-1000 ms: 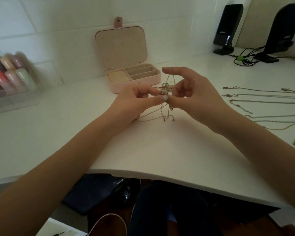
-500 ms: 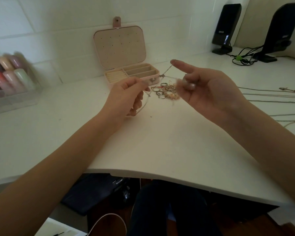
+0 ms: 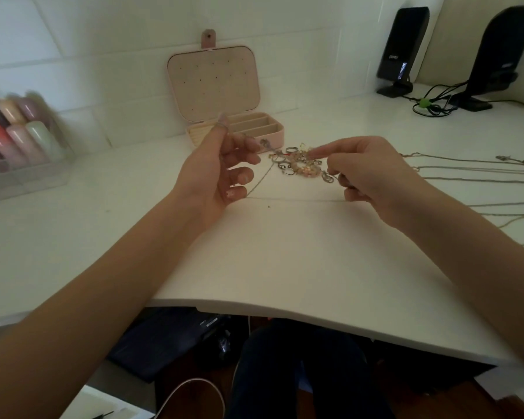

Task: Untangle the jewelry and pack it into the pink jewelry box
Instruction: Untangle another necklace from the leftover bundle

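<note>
Both hands pinch one chain (image 3: 288,198) — left hand (image 3: 221,173), right hand (image 3: 372,176) — mid-table.

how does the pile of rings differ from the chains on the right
The pile is a bunched heap of rings and beads in front of the box; the chains lie apart, stretched in long lines. The right hand touches the pile, not the chains. Both rest on the white table.

Dim, soft, blurred left edge, wide-angle bowing
</note>
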